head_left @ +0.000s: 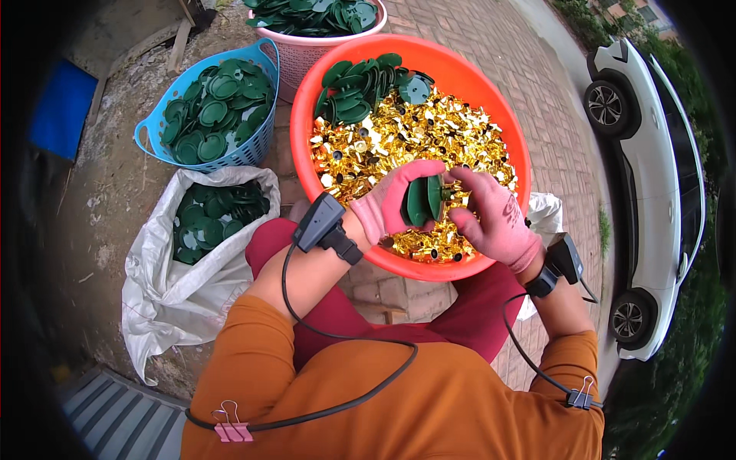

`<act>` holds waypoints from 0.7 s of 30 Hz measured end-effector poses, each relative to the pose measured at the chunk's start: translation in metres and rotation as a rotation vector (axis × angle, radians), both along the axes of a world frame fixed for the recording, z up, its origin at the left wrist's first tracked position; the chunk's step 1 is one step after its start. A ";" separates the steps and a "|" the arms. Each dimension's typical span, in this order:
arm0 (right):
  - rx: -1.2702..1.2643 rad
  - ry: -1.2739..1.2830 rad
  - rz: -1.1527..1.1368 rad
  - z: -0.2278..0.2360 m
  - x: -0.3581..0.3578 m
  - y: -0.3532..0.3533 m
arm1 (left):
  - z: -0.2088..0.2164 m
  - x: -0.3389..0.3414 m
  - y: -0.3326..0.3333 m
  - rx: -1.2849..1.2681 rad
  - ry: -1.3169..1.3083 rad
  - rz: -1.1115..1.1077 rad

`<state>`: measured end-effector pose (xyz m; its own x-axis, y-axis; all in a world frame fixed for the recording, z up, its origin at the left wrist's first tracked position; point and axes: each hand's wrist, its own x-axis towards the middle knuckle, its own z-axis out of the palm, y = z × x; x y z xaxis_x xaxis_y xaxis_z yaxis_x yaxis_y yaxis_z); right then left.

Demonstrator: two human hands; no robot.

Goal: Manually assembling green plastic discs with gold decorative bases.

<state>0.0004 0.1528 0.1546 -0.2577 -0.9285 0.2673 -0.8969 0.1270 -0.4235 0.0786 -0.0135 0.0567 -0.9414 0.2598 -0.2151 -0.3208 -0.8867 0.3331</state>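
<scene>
My left hand (395,201), in a pink glove, is closed around a few dark green plastic discs (418,202) standing on edge. Close at their right side is my right hand (497,217), gloved in pink too, its thumb and bent fingers apart with a gap between them. A small gold piece shows at the discs' right face; I cannot tell whether the right fingertips touch it. Both hands are over a big orange basin (512,115) filled with small shiny gold pieces (429,126). More green discs (356,88) are heaped at its far left.
Left of the basin stands a blue basket (257,138) of green discs, with a pink basket (295,65) of discs behind it. A white woven sack (157,264) holding discs lies nearer. Cables run along both forearms. A white car (652,153) is parked at right.
</scene>
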 end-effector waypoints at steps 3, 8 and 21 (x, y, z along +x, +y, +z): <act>0.222 0.299 0.158 0.003 -0.023 0.005 | -0.004 -0.009 0.004 0.026 0.022 -0.076; 0.437 0.241 0.173 -0.019 -0.036 0.008 | -0.013 -0.010 0.016 0.035 -0.081 -0.078; -0.008 -1.189 -0.751 -0.051 -0.032 0.067 | -0.006 -0.030 0.032 -0.484 -0.060 0.075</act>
<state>-0.0315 0.2199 0.1039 -0.7575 -0.4702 -0.4528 0.2722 0.4030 -0.8738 0.0482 0.0188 0.0507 -0.9358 0.0481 -0.3491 -0.2933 -0.6559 0.6956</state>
